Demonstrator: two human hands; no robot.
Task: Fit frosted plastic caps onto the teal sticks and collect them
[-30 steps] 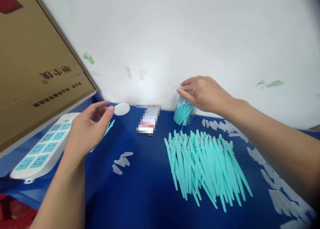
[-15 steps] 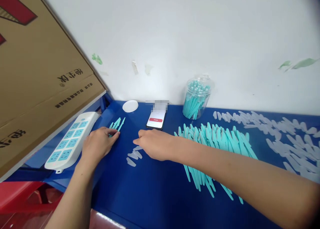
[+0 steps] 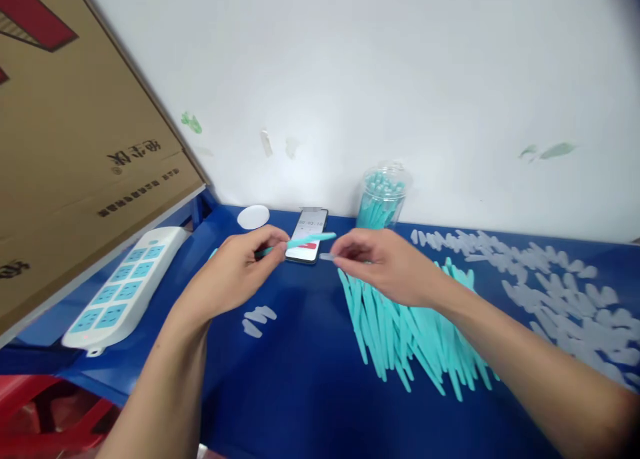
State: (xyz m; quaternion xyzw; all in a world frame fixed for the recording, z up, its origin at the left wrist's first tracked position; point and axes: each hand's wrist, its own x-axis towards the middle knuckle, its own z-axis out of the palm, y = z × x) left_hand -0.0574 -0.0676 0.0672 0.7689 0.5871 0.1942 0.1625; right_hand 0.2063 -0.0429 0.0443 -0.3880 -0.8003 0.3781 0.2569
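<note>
My left hand [image 3: 237, 272] pinches a slim teal eyebrow razor [image 3: 315, 238], its free end pointing right above the phone. Just to the right, my right hand [image 3: 390, 262] holds a small translucent cap [image 3: 327, 256] between thumb and fingers. Cap and razor are close but apart. Several loose translucent caps [image 3: 259, 320] lie on the blue table below my left hand. A large pile of teal razors [image 3: 395, 332] spreads beneath my right hand and forearm.
A clear jar [image 3: 383, 195] packed with teal razors stands by the wall, near a phone [image 3: 303, 253] and a white round lid [image 3: 253, 217]. Many translucent caps [image 3: 570, 299] are scattered at right. A power strip [image 3: 127, 285] and a cardboard box [image 3: 90, 125] are at left.
My left hand has lifted a razor from the table and moved right. My right hand has picked up a cap from the small group and moved right, facing the razor.
</note>
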